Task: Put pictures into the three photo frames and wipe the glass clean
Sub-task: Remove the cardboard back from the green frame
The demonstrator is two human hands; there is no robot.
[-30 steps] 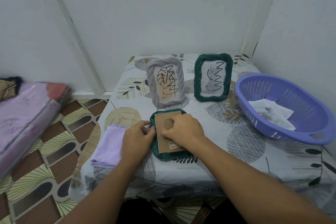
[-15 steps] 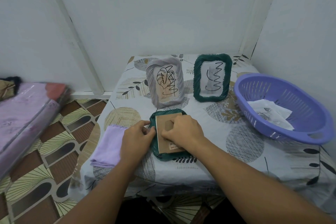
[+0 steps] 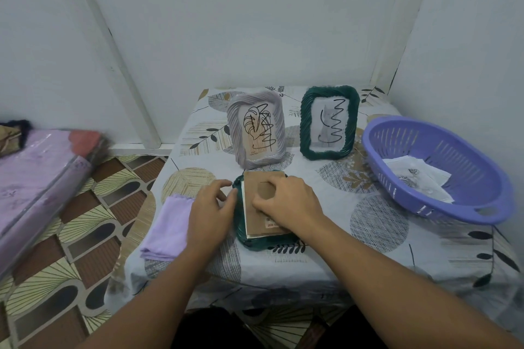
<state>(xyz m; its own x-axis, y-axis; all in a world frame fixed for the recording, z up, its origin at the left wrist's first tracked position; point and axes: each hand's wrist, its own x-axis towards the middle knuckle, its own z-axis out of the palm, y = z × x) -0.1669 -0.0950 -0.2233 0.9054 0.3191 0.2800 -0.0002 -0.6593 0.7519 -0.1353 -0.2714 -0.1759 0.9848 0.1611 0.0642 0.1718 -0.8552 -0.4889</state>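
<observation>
Well, a small table (image 3: 334, 238) under a leaf-printed cloth fills the corner of the room, and a person leans over its near edge with both arms out. On the right side sits a purple basket (image 3: 402, 133), slotted along its wall, with white papers (image 3: 416, 178) lying loose in its bottom. At the left edge a folded lilac cloth (image 3: 167, 224) lies flat, partly under the left wrist. Toward the back two frames stand upright, side by side and apart: a grey frame (image 3: 279, 127) with a scribbled leaf picture, and a green frame (image 3: 304, 127) with a faint cat picture under black scrawl. Just before the grey one, a third frame (image 3: 256, 244), also green, lies face down on the table. A brown backing board (image 3: 255, 190) rests on it, a little askew, with a white sheet edge showing along its left side. The right hand (image 3: 292, 204) lies on the board, fingers curled down and pressing it; whether they pinch anything I cannot tell. The left hand (image 3: 211, 210) sits at the frame's left rim, fingers loosely bent, thumb and forefinger touching the rim and the board's edge without closing round either.
</observation>
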